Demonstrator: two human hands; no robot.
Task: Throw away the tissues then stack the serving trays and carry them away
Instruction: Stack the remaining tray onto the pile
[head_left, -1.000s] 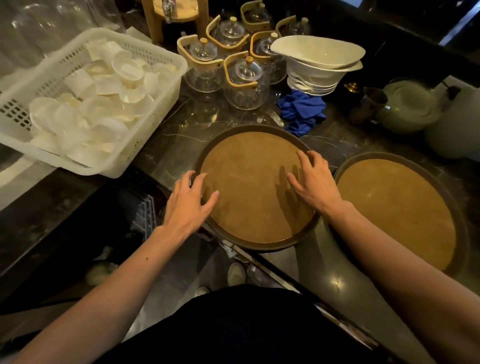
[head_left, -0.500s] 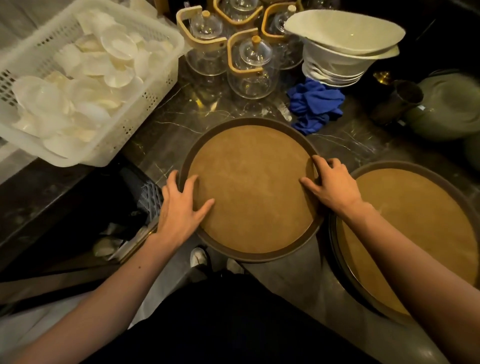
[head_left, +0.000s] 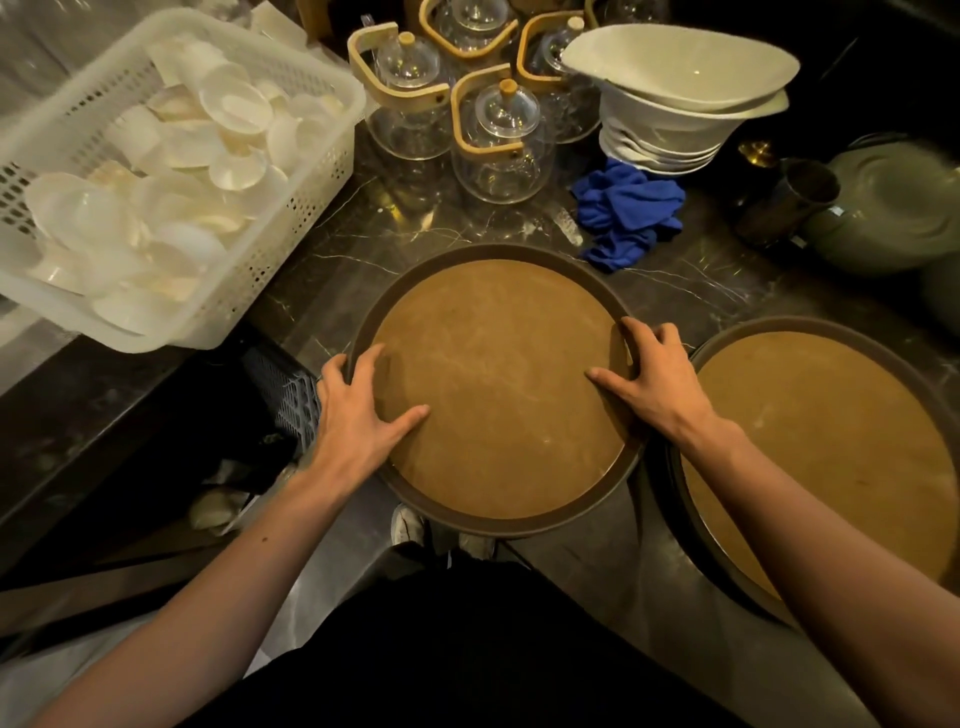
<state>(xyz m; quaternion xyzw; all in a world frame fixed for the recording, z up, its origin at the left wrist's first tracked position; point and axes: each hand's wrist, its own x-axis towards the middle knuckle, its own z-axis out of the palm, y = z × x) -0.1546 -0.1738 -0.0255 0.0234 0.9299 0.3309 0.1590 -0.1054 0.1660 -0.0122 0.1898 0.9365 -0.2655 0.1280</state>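
Two round brown serving trays with tan liners lie on the dark marble counter. The near tray (head_left: 493, 322) sits in the middle, its front edge hanging past the counter edge. My left hand (head_left: 358, 415) grips its left rim, thumb on the liner. My right hand (head_left: 649, 379) grips its right rim, thumb inside. The second tray (head_left: 831, 415) lies to the right, partly under my right forearm. No tissues are visible on either tray.
A white plastic basket (head_left: 291, 249) of small white dishes stands at the left. Behind the tray are glass teapots (head_left: 498, 140), stacked white bowls (head_left: 675, 104), a blue cloth (head_left: 623, 208), a metal cup (head_left: 789, 202) and green plates (head_left: 893, 208). A dark bin (head_left: 234, 415) lies below left.
Both hands slid from resting on the tray's liner out to its rims and closed on them. The tray has shifted slightly toward me, past the counter edge.
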